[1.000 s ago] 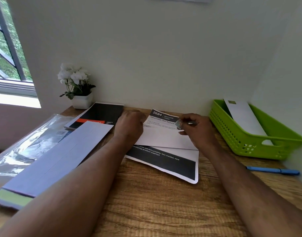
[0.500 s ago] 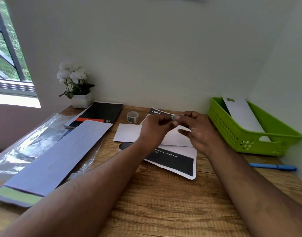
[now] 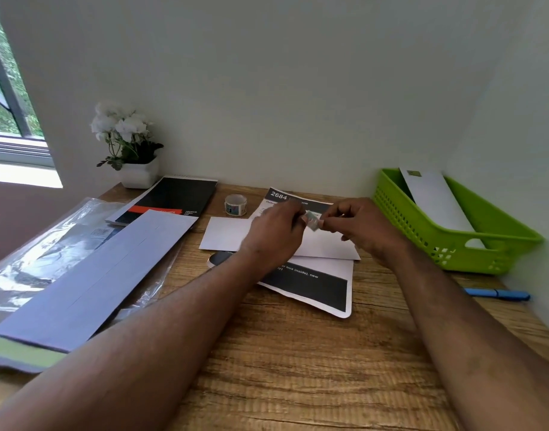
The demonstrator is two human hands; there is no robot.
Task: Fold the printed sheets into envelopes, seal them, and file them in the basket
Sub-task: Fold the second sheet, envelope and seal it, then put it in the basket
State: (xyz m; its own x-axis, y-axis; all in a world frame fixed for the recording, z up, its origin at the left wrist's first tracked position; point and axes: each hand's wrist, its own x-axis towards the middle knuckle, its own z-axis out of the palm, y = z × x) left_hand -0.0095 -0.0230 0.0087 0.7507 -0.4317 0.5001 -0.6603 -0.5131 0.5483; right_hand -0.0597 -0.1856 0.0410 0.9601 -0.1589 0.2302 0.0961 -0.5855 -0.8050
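Above the white envelope (image 3: 226,236), near the middle of the wooden desk (image 3: 298,368), both hands meet over a small piece of sticker (image 3: 312,219). The left hand (image 3: 274,233) pinches one end of it with curled fingers, and the right hand (image 3: 360,227) pinches the other end between thumb and fingers. The piece is too small and blurred to read.

The envelope lies flat on the desk, and under it lies a printed sheet (image 3: 316,287) with black bands and the number 2684 at its far edge. A small roll of stickers (image 3: 235,205) stands just behind the envelope, beside a black notepad (image 3: 173,197).

At the right side stands the green basket (image 3: 453,241) against the wall, and one white envelope (image 3: 431,197) with a small sticker at its top leans inside it. A blue pen (image 3: 497,294) lies on the desk in front of the basket.

At the left, a long grey pack of envelopes (image 3: 89,281) rests on a clear plastic wrapper (image 3: 36,244). A white pot of white flowers (image 3: 127,147) stands in the far corner near the window (image 3: 5,98).
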